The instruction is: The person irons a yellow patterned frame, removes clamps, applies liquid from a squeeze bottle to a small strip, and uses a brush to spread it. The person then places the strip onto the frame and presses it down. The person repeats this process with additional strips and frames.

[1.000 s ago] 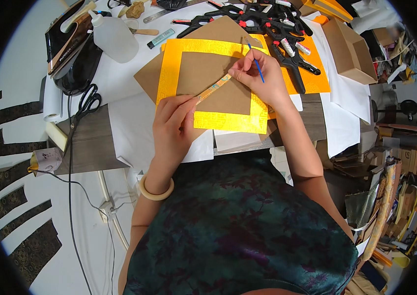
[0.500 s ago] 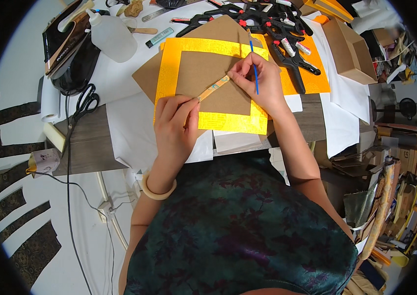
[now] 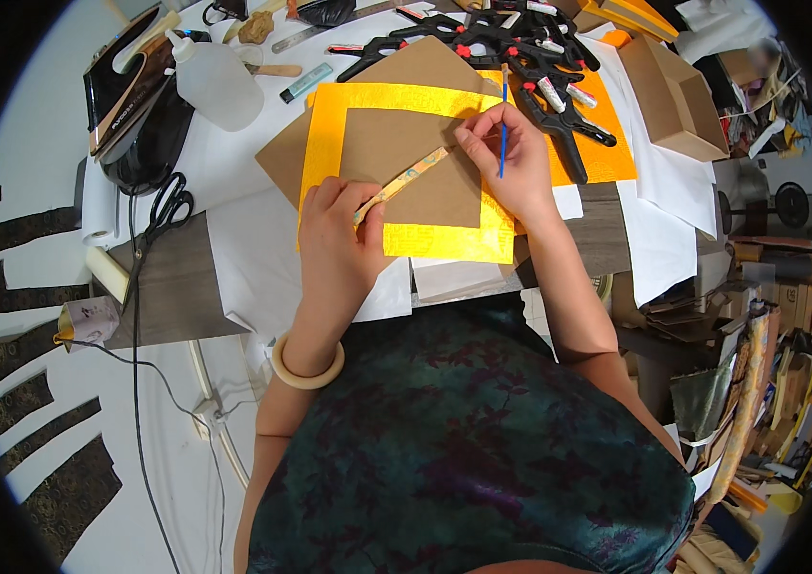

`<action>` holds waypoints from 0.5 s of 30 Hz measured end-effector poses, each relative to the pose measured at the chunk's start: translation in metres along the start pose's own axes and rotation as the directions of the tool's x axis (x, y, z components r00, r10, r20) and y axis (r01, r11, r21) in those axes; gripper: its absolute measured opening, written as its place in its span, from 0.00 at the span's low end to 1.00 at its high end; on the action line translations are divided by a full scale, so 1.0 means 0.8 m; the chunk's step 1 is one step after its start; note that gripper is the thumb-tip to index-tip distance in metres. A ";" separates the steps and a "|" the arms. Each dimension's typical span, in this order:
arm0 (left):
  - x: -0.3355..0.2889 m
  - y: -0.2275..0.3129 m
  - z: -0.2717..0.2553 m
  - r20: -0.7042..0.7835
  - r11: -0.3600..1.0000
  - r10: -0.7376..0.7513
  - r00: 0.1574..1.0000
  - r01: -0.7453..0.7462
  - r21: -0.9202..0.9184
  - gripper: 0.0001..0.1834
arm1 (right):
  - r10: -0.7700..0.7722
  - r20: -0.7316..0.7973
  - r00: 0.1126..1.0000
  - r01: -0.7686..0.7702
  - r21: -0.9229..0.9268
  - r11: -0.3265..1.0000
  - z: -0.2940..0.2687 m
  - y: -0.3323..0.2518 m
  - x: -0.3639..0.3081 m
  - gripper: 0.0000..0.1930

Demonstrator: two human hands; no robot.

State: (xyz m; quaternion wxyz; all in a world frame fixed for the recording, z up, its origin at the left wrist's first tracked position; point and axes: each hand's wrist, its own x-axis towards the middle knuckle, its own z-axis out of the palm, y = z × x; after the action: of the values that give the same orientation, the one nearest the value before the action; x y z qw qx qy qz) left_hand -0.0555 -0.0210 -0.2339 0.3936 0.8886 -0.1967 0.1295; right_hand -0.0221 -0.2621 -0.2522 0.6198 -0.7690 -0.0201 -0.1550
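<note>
My left hand [image 3: 341,230] pinches one end of a narrow patterned strip [image 3: 413,173], yellowish with small coloured marks. The strip slants up to the right across a brown board [image 3: 396,134] bordered by a bright yellow frame [image 3: 325,143]. Its far end stops just short of the fingers of my right hand [image 3: 519,172]. A slim blue-handled paintbrush [image 3: 503,143] stands nearly upright in the right hand, held between the fingers, its tip pointing away from me. Whether the right fingertips also touch anything thin near the strip is too small to tell.
Black spring clamps [image 3: 482,43] pile up at the back right, beside an open cardboard box [image 3: 674,96]. A white squeeze bottle [image 3: 219,91], a light-blue small case [image 3: 306,83] and black scissors [image 3: 165,210] lie to the left. Another brown board [image 3: 281,153] sticks out under the frame.
The strip's far end has come free of my right fingers, which moved slightly right. My left hand now holds the strip with a short end showing below its fingers.
</note>
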 end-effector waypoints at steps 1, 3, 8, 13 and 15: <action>-0.001 0.000 0.000 0.005 1.000 0.005 1.000 -0.005 -0.001 0.10 | 0.002 0.003 1.000 -0.001 -0.022 1.000 0.001 -0.003 -0.001 0.09; -0.002 0.004 0.000 -0.036 0.999 0.034 0.999 -0.034 0.012 0.11 | 0.005 0.011 1.000 -0.004 -0.065 0.998 0.004 -0.014 -0.005 0.09; -0.003 0.011 -0.006 -0.008 0.996 0.070 0.997 -0.070 0.059 0.12 | -0.256 0.227 0.940 0.306 -0.225 0.925 0.003 -0.047 -0.006 0.08; -0.001 0.008 -0.013 0.092 0.966 0.132 0.987 -0.149 0.211 0.11 | -0.399 0.509 0.763 0.565 -0.225 0.794 0.007 -0.046 0.002 0.07; 0.001 0.008 -0.016 0.105 0.958 0.148 0.983 -0.169 0.233 0.11 | -0.408 0.524 0.748 0.583 -0.226 0.780 0.008 -0.044 0.004 0.06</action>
State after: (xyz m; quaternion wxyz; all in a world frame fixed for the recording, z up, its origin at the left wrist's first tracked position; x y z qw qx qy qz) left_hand -0.0591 -0.0157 -0.2209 0.2622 0.9159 -0.2672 0.1449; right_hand -0.0256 -0.2486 -0.2193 0.3734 -0.8525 -0.3391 -0.1371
